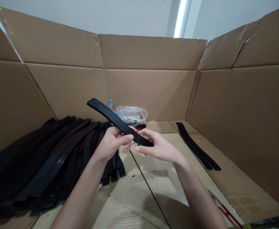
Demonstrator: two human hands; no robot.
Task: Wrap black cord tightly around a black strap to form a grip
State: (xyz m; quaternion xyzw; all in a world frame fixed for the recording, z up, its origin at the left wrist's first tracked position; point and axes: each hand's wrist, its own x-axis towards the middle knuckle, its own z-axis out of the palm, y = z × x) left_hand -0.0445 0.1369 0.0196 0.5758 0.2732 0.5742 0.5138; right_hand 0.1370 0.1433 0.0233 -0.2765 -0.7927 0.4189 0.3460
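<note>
A curved black rubber-like strip (115,119) is held up in the middle of the head view, slanting from upper left to lower right, with a small hole near its far end. My left hand (115,140) is closed round the strip near its middle, thumb on top. Around its lower right end, my right hand (156,144) grips with thumb and fingers, hiding part of that end. A thin black cord or line (149,186) runs down the table below the hands. To the left lies a big heap of similar black strips (58,156).
Cardboard walls (151,86) enclose the table (130,203). At the back stand a bottle with a blue cap (111,105) and a clear plastic bag (132,114). Two black strips (196,146) lie on the right. Red-handled scissors or snips (225,211) rest near the front right.
</note>
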